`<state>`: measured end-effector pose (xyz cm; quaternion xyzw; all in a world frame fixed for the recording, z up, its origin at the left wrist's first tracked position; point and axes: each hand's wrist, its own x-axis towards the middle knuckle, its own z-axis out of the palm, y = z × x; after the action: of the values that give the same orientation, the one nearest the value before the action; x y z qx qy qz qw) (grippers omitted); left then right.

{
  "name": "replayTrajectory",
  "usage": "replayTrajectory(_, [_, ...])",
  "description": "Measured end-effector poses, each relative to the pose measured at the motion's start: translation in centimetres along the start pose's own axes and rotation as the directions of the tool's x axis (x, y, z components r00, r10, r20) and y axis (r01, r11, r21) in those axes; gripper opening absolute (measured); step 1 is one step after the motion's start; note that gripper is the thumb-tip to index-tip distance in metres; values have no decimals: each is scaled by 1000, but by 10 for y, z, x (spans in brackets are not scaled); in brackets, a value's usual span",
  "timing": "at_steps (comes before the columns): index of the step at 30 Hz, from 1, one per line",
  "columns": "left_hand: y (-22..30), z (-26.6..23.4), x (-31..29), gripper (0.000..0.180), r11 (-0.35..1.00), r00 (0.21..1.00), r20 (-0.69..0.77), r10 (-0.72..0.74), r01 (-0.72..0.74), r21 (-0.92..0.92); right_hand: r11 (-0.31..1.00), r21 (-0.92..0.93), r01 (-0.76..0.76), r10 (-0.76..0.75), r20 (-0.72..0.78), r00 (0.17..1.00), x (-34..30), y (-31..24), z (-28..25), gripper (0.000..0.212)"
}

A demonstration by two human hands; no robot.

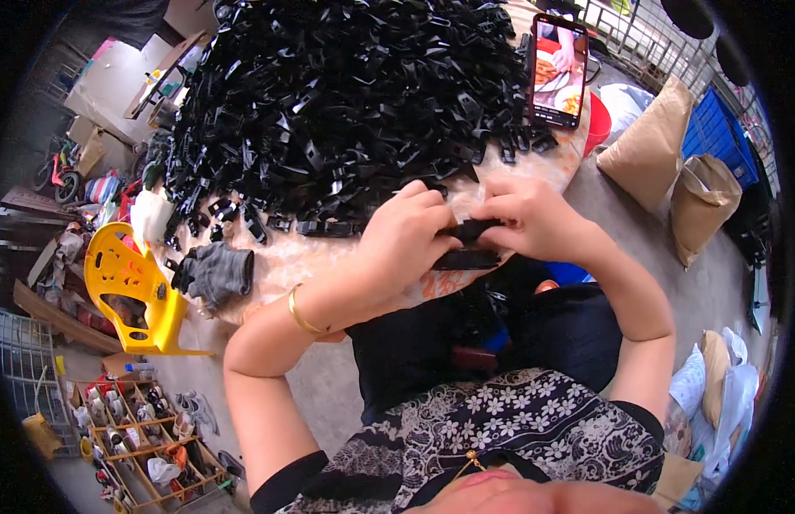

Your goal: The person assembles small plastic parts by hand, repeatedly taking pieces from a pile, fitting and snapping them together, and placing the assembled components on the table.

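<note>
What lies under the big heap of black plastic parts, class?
Under the heap of black parts is a round table with a pale patterned top, visible only along its near edge, where grey gloves lie. The rest of the tabletop is covered by the heap.

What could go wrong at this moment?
Both hands, left hand and right hand, press black clips together barehanded; fingers could get pinched, while the gloves lie unused. The phone leans against the clip pile, and might topple if the pile shifts.
</note>
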<state>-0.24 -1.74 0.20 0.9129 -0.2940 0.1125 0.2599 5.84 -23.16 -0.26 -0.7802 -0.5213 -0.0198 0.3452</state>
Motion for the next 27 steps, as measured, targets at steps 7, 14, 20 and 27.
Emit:
replayTrajectory(7, [-70,-80,-3,34,701,843,-472,-259,500,509,988,-144,-51,20,-207,978,14,7,5,31])
replayTrajectory(14, [-109,-114,-28,54,698,769,-348,-536,635,331,919,-391,-60,-21,-202,979,30,22,28,33])
replayTrajectory(20, [-90,-99,-37,32,865,872,-261,-413,466,188,976,-210,-57,6,-237,972,16,19,17,34])
replayTrajectory(27, [-115,-113,-35,30,722,912,-317,-262,403,563,937,149,-315,314,36,949,6,9,-3,29])
